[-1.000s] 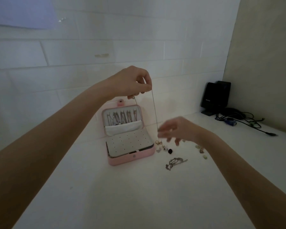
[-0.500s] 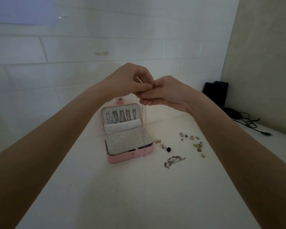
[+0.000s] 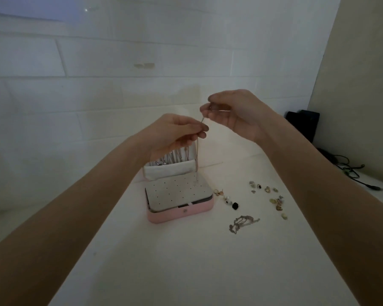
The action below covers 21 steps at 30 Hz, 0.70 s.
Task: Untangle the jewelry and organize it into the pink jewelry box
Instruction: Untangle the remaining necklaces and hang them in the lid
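White tabletop (image 3: 186, 261) across the lower frame. Open pink jewelry box (image 3: 181, 214) at center. Left hand (image 3: 175, 134) above it, pinching thin silver chain (image 3: 197, 160). Chain hanging straight down over the box. Right hand (image 3: 232, 113) up and right, fingers curled, holding cannot tell what. Tangled chain pile (image 3: 241, 224) lower right.
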Each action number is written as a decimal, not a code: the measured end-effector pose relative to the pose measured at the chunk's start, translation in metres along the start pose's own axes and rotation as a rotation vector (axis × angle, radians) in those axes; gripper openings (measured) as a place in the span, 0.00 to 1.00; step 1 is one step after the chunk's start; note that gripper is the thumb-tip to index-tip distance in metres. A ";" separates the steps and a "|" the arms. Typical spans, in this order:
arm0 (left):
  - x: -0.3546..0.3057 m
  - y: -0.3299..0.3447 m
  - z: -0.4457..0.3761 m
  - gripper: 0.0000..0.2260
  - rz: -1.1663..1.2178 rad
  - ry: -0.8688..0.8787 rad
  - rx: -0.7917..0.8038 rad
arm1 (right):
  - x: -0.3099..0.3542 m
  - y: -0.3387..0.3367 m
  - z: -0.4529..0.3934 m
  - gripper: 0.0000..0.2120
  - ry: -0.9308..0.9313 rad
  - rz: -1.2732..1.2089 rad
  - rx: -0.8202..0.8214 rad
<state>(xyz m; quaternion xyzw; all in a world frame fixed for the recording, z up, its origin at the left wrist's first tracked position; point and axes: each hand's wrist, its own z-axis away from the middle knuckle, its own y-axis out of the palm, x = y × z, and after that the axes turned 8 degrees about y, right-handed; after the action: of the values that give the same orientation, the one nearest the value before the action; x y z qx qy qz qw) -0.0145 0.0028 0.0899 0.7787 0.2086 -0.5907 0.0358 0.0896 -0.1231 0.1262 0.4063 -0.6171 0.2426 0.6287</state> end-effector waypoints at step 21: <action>0.068 -0.039 -0.057 0.05 -0.451 0.150 -0.100 | -0.042 -0.025 -0.094 0.15 -0.109 0.676 0.049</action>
<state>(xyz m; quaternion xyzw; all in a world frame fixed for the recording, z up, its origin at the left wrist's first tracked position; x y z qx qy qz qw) 0.0374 0.0752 0.0513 0.7514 0.4081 -0.5132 -0.0742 0.1594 -0.0524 0.0886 0.2063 -0.7435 0.4300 0.4687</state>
